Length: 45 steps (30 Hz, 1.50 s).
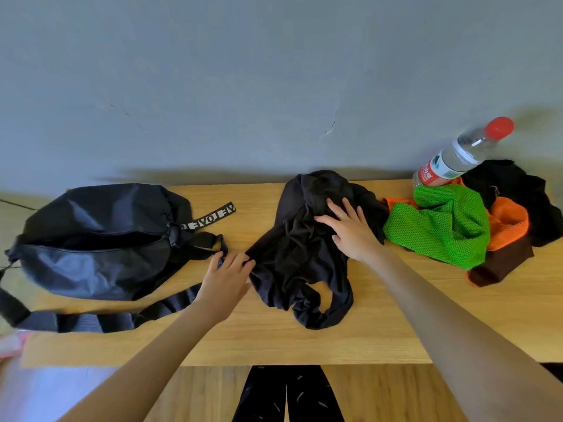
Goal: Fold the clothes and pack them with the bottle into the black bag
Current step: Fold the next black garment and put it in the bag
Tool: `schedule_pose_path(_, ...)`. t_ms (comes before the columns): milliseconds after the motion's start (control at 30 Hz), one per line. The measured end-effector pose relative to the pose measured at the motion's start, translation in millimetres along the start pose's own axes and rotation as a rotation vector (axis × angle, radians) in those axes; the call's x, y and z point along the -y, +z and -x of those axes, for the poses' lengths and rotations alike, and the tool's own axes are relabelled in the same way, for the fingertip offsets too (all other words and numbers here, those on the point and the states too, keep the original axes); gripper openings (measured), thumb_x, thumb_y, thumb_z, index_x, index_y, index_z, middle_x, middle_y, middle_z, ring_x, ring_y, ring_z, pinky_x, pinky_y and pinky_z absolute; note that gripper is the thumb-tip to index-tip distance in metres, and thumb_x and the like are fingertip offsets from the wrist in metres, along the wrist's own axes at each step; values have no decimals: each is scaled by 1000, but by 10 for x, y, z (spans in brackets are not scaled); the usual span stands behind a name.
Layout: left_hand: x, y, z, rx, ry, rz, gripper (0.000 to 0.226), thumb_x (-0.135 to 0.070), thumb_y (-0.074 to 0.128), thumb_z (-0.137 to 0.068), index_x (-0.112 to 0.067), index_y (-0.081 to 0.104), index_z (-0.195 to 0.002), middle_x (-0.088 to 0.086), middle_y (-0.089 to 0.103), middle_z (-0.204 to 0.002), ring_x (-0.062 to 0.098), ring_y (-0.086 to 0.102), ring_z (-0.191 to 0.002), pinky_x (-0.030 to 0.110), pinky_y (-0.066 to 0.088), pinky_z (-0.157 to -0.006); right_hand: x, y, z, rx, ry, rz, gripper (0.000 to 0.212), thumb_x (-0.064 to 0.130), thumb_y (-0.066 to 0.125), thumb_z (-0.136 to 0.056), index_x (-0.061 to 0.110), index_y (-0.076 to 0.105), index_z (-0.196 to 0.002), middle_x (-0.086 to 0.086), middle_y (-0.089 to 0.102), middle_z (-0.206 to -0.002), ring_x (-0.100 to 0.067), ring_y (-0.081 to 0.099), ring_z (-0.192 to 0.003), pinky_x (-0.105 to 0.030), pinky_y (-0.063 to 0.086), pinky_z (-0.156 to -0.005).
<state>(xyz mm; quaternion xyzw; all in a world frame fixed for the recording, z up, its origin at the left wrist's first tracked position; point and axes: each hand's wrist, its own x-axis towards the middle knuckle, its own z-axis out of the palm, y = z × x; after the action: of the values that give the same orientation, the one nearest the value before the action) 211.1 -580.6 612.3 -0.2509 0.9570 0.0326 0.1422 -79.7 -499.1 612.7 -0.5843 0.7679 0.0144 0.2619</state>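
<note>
Black, crumpled cloth lies under both hands: the black garment [300, 251] is bunched in the middle of the wooden table [380, 324], and the right hand [350, 228] rests on its upper part with fingers spread and straight, its grip apart and holding nothing. The left hand [227, 277] meets the garment's left edge with fingers extended; whether the fingertips pinch the fabric or only touch it is hard to tell from this angle. Just left of that hand sits the black bag [94, 242], its zip mouth gaping open, its strap [91, 319] trailing along the near edge of the table and a printed tag [213, 221] poking out behind it. To the right of the garment lies a heap of clothes, a green mesh piece [441, 226] on top of an orange mesh piece [508, 223] and more dark cloth. The bottle [457, 156], clear with a red cap, stands at the back of that heap, near the grey wall [243, 71].
</note>
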Motion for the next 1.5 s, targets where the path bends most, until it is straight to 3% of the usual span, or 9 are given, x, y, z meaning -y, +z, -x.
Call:
schedule_pose_path(167,69,99,89,-148,-146,98,32,-32,82,-69,-19,63,-92,-2,61,-87,19,62,-82,36,44,-82,259,-27,-190,-115,-104,-61,44,4,49,-93,24,48,-132,-5,22,-156,-26,7,-146,-43,0,-118)
schedule_pose_path(300,85,-29,-98,-249,-235,276,29,-19,80,-72,-16,61,-94,-2,62,-86,22,61,-80,36,45,-70,286,-24,-48,-459,82,-255,35,1,60,-85,14,57,-118,-9,52,-129,-28,44,-124,-39,36,-102)
schedule_pose_path(400,81,-154,-333,-219,-284,343,28,-21,73,-80,-15,59,-103,2,60,-100,26,57,-95,39,44,-75,111,62,157,-581,262,-277,38,-1,64,-82,9,56,-117,-14,55,-119,-32,49,-111,-41,46,-90)
schedule_pose_path(633,-60,-201,-853,-99,-310,454,30,-26,62,-89,-20,55,-117,1,53,-121,24,42,-120,39,33,-93,-501,241,482,-532,451,-138,49,0,64,-82,5,53,-129,-22,46,-136,-44,38,-125,-54,36,-100)
schedule_pose_path(800,-69,-189,-858,-213,-308,609,6,-9,62,-85,-12,59,-89,0,55,-89,28,55,-90,36,39,-74,-731,224,626,-449,510,-84,44,5,61,-86,7,55,-129,-21,43,-139,-43,35,-127,-53,34,-99)
schedule_pose_path(1033,113,-298,-694,-268,-591,912,6,-11,58,-90,-15,59,-87,-3,59,-77,14,54,-73,26,39,-61,-418,214,684,-627,446,-136,26,2,65,-81,5,61,-106,-21,54,-115,-40,46,-108,-47,40,-86)
schedule_pose_path(1167,205,-317,-633,-242,-621,1030,19,-3,49,-93,-16,62,-101,-6,55,-73,9,51,-66,24,44,-66,-41,380,532,-565,553,-378,20,22,67,-84,6,63,-95,-15,57,-102,-34,48,-102,-42,39,-84)
schedule_pose_path(1267,263,-298,-599,-204,-597,1035,25,-3,46,-95,-14,65,-108,4,60,-76,25,55,-68,28,43,-64,138,477,385,-466,663,-585,31,34,69,-83,7,62,-97,-13,57,-105,-30,44,-108,-42,42,-90)
schedule_pose_path(1500,326,-347,-603,-234,-729,1223,22,-8,43,-98,-8,62,-109,2,59,-83,22,55,-78,33,47,-73,280,176,258,-559,579,-989,5,6,55,-91,7,50,-90,-10,54,-84,-22,51,-78,-25,38,-65)
